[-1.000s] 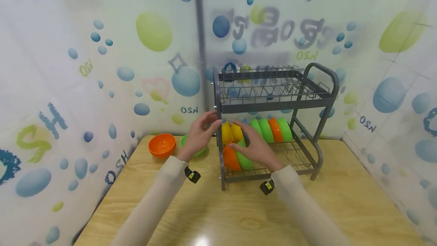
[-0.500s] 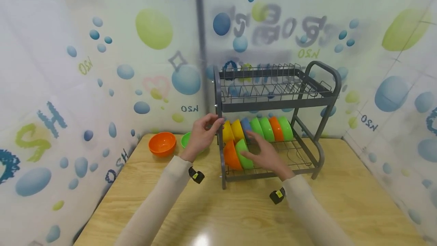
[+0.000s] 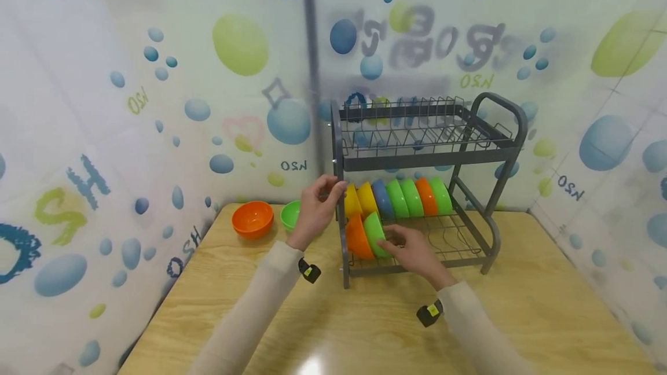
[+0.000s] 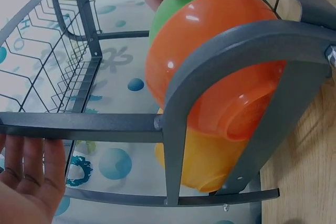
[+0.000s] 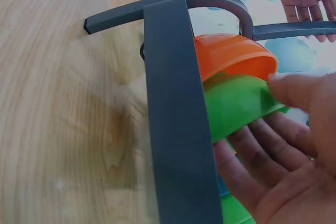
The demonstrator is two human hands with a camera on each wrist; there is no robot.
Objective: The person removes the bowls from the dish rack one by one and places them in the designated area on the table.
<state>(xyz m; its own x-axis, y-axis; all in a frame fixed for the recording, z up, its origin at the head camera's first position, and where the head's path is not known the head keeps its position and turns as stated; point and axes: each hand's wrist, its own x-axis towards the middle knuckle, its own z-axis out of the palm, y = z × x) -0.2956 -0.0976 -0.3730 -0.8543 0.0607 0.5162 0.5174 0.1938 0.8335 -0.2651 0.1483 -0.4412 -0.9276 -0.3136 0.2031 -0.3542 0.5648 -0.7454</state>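
My left hand holds the left upright of the dark grey dish rack. In the left wrist view its fingers reach behind a bar of the frame. My right hand is at the front of the lower shelf and pinches a green bowl. The right wrist view shows the thumb at the bowl's rim, with the other fingers along its opposite side. Against that green bowl leans an orange bowl, tilted on its side at the shelf's left end.
Behind them, a row of tilted bowls fills the lower shelf: yellow bowls, a blue bowl, then green and orange ones. Left of the rack, another orange bowl and a green bowl stand on the wooden table.
My right hand has drawn back from the rear row, come down to the front green bowl and taken hold of it. The left hand has stayed at the rack's left upright.
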